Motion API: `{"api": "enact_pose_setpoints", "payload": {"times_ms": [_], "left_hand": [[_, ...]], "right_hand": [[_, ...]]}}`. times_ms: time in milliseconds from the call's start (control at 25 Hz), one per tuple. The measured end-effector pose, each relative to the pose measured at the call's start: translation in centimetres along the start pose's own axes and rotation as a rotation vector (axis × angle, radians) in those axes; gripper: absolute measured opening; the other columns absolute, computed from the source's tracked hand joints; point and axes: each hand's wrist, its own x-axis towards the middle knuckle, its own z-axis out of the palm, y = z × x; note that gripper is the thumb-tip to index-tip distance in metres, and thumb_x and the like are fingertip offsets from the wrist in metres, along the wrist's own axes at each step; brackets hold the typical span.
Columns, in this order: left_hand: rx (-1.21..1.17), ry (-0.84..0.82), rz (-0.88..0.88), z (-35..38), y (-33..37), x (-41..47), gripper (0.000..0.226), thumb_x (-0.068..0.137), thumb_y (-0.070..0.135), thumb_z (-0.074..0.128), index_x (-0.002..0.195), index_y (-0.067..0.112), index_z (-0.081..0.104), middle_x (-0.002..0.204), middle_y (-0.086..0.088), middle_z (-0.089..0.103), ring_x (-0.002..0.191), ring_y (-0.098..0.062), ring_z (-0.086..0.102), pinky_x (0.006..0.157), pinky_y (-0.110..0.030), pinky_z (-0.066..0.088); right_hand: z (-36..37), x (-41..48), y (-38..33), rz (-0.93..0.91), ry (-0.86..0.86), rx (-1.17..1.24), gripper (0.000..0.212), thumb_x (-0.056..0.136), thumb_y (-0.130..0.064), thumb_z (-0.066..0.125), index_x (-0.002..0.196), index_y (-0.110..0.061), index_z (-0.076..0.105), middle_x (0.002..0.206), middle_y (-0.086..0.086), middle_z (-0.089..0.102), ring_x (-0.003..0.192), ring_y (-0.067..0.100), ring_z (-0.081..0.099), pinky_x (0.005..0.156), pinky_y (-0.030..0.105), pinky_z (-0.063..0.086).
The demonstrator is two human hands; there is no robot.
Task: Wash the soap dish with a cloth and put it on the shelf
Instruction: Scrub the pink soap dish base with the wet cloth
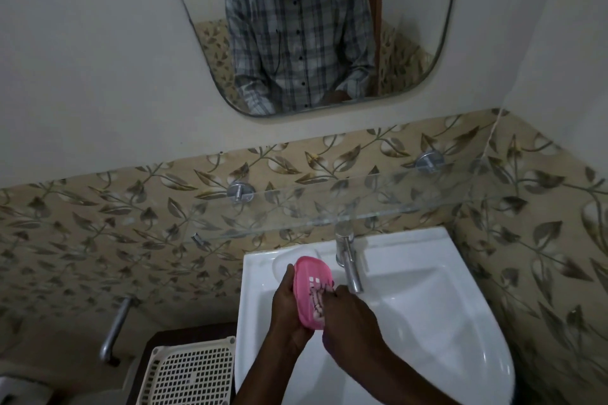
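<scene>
Soap dish [311, 286], a pink oval plastic tray with slots, is held tilted over the back left corner of the white ceramic basin [427, 316], its long axis running from the wall toward the person. The left hand [289, 309] cups its left rim, grip wrapped around the edge. The right hand [348, 316] pinches a small patterned cloth [317, 301] against the dish's inner face. The clear glass shelf [378, 204] lies above and beyond the dish, so the left hand looks the one to lift it there.
</scene>
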Motion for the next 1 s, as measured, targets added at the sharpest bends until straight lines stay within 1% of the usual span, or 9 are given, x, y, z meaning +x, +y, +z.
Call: {"api": "enact_pose_setpoints", "payload": {"times_ms": [120, 200, 280, 400, 520, 640, 760, 880, 1000], "left_hand": [[0.022, -0.043, 0.050, -1.0, -0.3, 0.4, 0.062, 0.092, 0.054, 0.042, 0.096, 0.003, 0.077, 0.088, -0.022, 0.075, 0.074, -0.034, 0.074, 0.077, -0.047, 0.056], [0.038, -0.064, 0.079, -0.3, -0.3, 0.0, 0.059, 0.087, 0.054, 0.047, 0.099, 0.006, 0.078, 0.093, -0.021, 0.075, 0.080, -0.034, 0.074, 0.074, -0.045, 0.059], [0.049, -0.013, 0.106, 0.2, -0.1, 0.3, 0.058, 0.092, 0.055, 0.046, 0.110, 0.005, 0.070, 0.098, -0.024, 0.075, 0.092, -0.038, 0.069, 0.078, -0.047, 0.056], [0.041, 0.050, 0.124, -0.4, 0.3, 0.6, 0.059, 0.095, 0.056, 0.043, 0.117, 0.005, 0.062, 0.101, -0.026, 0.071, 0.097, -0.040, 0.065, 0.082, -0.049, 0.054], [0.066, 0.006, 0.132, -0.3, 0.2, 0.6, 0.058, 0.096, 0.054, 0.041, 0.116, 0.006, 0.066, 0.099, -0.023, 0.074, 0.087, -0.037, 0.072, 0.073, -0.046, 0.060], [0.029, -0.013, 0.094, 1.1, -0.1, 0.5, 0.054, 0.099, 0.046, 0.040, 0.111, 0.006, 0.074, 0.103, -0.021, 0.074, 0.091, -0.035, 0.073, 0.078, -0.043, 0.060], [0.049, 0.058, 0.088, 0.3, 0.4, 1.1, 0.054, 0.099, 0.045, 0.041, 0.123, 0.004, 0.065, 0.117, -0.024, 0.067, 0.108, -0.039, 0.064, 0.095, -0.049, 0.052], [0.074, -0.014, 0.031, -0.9, -0.3, 0.3, 0.063, 0.096, 0.050, 0.040, 0.107, -0.003, 0.073, 0.097, -0.026, 0.073, 0.084, -0.038, 0.072, 0.075, -0.045, 0.059], [0.018, -0.047, 0.033, -0.6, -0.5, 0.1, 0.054, 0.095, 0.045, 0.045, 0.119, 0.002, 0.067, 0.103, -0.023, 0.072, 0.088, -0.036, 0.069, 0.084, -0.046, 0.054]], "right_hand": [[-2.6, 2.9, 1.3, 0.121, 0.097, 0.181, 0.015, 0.090, -0.012, 0.059, 0.102, -0.010, 0.068, 0.097, 0.008, 0.072, 0.088, 0.022, 0.072, 0.075, 0.026, 0.056], [-3.0, 4.2, 0.9, 0.137, 0.161, 0.202, 0.019, 0.091, -0.011, 0.060, 0.109, -0.009, 0.064, 0.105, 0.010, 0.069, 0.095, 0.025, 0.070, 0.083, 0.032, 0.058], [-1.8, 3.7, -0.4, 0.149, 0.047, 0.191, 0.026, 0.090, -0.014, 0.063, 0.115, -0.008, 0.060, 0.108, 0.011, 0.068, 0.098, 0.027, 0.069, 0.083, 0.035, 0.059], [-2.0, 2.6, 0.5, 0.187, -0.130, 0.235, 0.020, 0.086, -0.016, 0.064, 0.103, -0.006, 0.064, 0.100, 0.010, 0.070, 0.094, 0.025, 0.069, 0.071, 0.028, 0.054], [-4.4, 5.3, 2.1, 0.268, 0.071, 0.304, 0.015, 0.085, -0.012, 0.063, 0.098, -0.007, 0.068, 0.096, 0.011, 0.072, 0.084, 0.023, 0.068, 0.065, 0.026, 0.050], [-3.1, 5.0, 0.0, 0.049, 0.216, 0.216, 0.031, 0.089, -0.010, 0.059, 0.119, -0.013, 0.064, 0.114, 0.008, 0.068, 0.104, 0.023, 0.063, 0.087, 0.027, 0.050], [-0.5, 1.4, 0.5, -0.253, 0.062, 0.257, 0.038, 0.089, -0.005, 0.055, 0.125, -0.017, 0.064, 0.120, 0.007, 0.063, 0.112, 0.024, 0.057, 0.093, 0.026, 0.044], [-2.4, 2.5, 4.1, -0.242, -0.008, 0.252, 0.035, 0.076, -0.004, 0.067, 0.107, -0.018, 0.074, 0.106, 0.006, 0.073, 0.100, 0.024, 0.066, 0.085, 0.028, 0.052], [-2.9, 4.2, 3.6, -0.214, 0.127, 0.378, 0.037, 0.087, -0.001, 0.062, 0.122, -0.012, 0.068, 0.125, 0.002, 0.067, 0.112, 0.008, 0.062, 0.101, 0.025, 0.047]]}}
